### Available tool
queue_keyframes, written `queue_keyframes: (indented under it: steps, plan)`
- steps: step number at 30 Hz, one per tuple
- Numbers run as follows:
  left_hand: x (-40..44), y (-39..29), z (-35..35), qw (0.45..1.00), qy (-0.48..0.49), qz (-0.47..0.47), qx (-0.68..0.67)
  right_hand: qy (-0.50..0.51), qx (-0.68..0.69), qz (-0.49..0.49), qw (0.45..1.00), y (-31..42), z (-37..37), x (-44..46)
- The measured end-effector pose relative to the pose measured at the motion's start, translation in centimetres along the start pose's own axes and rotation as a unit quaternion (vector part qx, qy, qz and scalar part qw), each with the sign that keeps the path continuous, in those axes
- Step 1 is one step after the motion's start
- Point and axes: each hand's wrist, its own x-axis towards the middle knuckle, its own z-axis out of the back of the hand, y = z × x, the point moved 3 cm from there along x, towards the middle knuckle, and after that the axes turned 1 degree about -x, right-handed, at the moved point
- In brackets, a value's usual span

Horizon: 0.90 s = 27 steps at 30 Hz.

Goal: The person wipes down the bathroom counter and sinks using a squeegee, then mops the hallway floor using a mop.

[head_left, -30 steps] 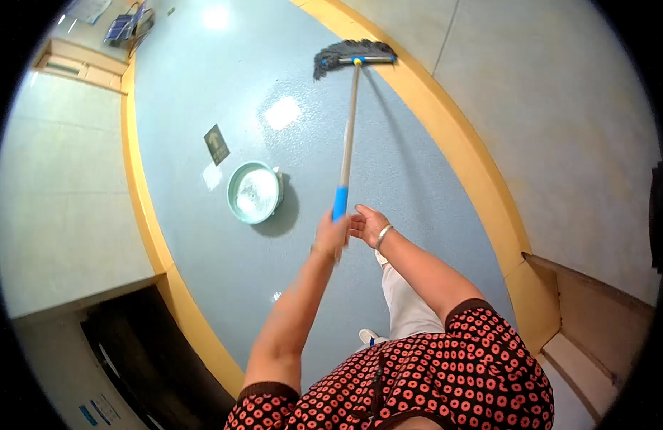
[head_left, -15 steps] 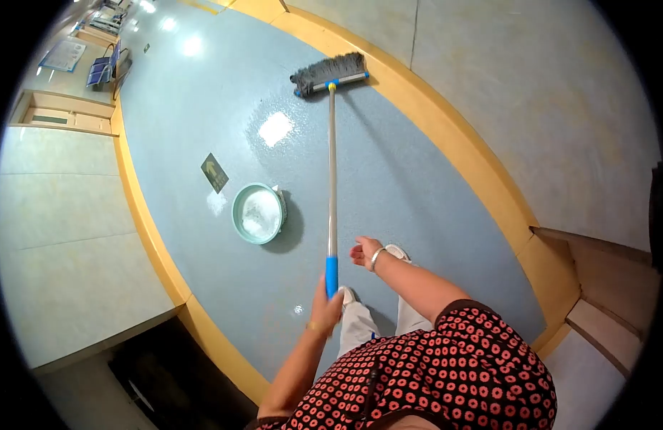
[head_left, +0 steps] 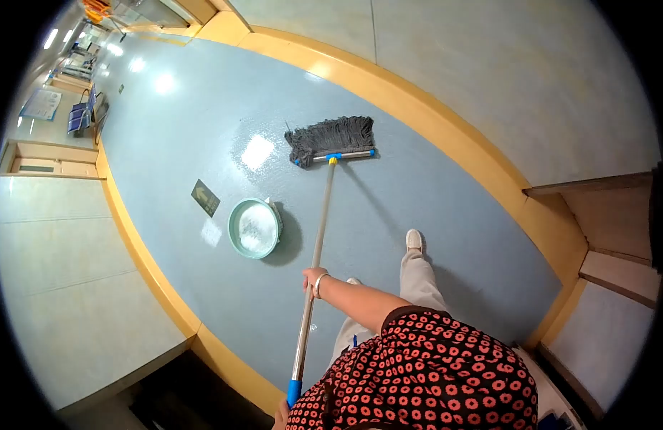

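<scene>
A flat mop with a grey string head lies on the blue floor ahead, its metal pole running back toward my body. Partway down the pole, my right hand with a silver bracelet is closed around the shaft. At the bottom edge, my left hand grips the end by the blue handle, partly hidden by my patterned top. To the left of the pole stands a light green basin with whitish, foamy-looking contents.
Yellow baseboards border the corridor walls on both sides. A green arrow sign is on the floor beyond the basin. Blue chairs line the far left wall. Wet, shiny floor shows left of the mop head.
My right hand has gone from free and open to gripping the pole. The mop head has come nearer, away from the right baseboard, and my left hand has drawn back with the handle.
</scene>
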Motion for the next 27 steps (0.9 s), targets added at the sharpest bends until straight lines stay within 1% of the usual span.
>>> queue_keyframes:
  steps: [1,2,6,8,9,11,14,15,17,18,19,20,21,22,23,25,26,27]
  plan:
    - [0.4,-0.8,-0.4,1.000,-0.008,-0.002,0.025,-0.016,-0.035,-0.020,0.999,0.4,0.6,0.0]
    - [0.8,-1.5,-0.5,0.998,-0.023,-0.002,0.051,-0.045,-0.024,0.002,0.999,0.4,0.8,-0.5]
    - [1.1,-3.2,-1.9,0.990,-0.067,-0.027,0.125,-0.033,-0.058,-0.004,0.998,2.9,1.3,-2.6]
    - [1.4,-3.1,-2.9,0.984,-0.090,-0.044,0.147,-0.088,-0.045,-0.009,0.995,3.8,2.1,-3.2]
    - [1.6,-2.9,-3.5,0.981,-0.103,-0.054,0.158,-0.092,-0.046,-0.012,0.995,4.4,1.8,-3.3]
    - [2.0,-2.0,-4.6,0.973,-0.130,-0.074,0.174,-0.047,-0.044,0.075,0.995,5.8,0.5,-2.6]
    - [1.5,0.0,-2.8,0.953,-0.182,-0.115,0.215,-0.045,-0.042,0.088,0.994,5.6,-0.3,-1.5]
    - [0.8,0.8,-1.4,0.940,-0.206,-0.135,0.235,-0.025,-0.046,0.108,0.993,5.1,-1.0,-1.6]
    - [-0.9,1.5,3.0,0.912,-0.221,-0.162,0.305,0.025,0.003,0.115,0.993,2.8,-4.5,-1.6]
    - [-1.9,-0.4,5.1,0.903,-0.207,-0.154,0.343,0.061,0.044,0.107,0.991,2.5,-5.3,-2.9]
    - [-2.9,-2.3,7.3,0.893,-0.193,-0.148,0.379,0.074,0.054,0.103,0.990,2.7,-5.5,-4.1]
    - [-2.6,-7.8,8.2,0.836,-0.190,-0.171,0.486,0.109,0.138,0.091,0.980,3.9,-4.4,-5.0]
    - [-2.0,-10.4,9.4,0.830,-0.192,-0.208,0.480,0.143,0.221,0.079,0.961,5.9,-2.8,-6.2]
    - [-1.6,-13.5,9.9,0.797,-0.195,-0.260,0.510,0.143,0.274,0.062,0.949,7.5,-0.5,-7.4]
    - [-1.6,-16.4,9.1,0.761,-0.201,-0.306,0.536,0.145,0.286,0.065,0.945,8.3,2.5,-7.6]
    - [-1.0,-20.2,7.2,0.710,-0.169,-0.339,0.594,0.219,0.384,0.102,0.891,8.8,8.0,-7.5]
    - [-0.3,-21.8,6.6,0.698,-0.141,-0.396,0.579,0.209,0.418,0.112,0.877,9.4,10.2,-7.8]
    - [1.3,-23.3,6.9,0.690,-0.138,-0.405,0.584,0.199,0.451,0.123,0.861,10.2,11.8,-8.0]
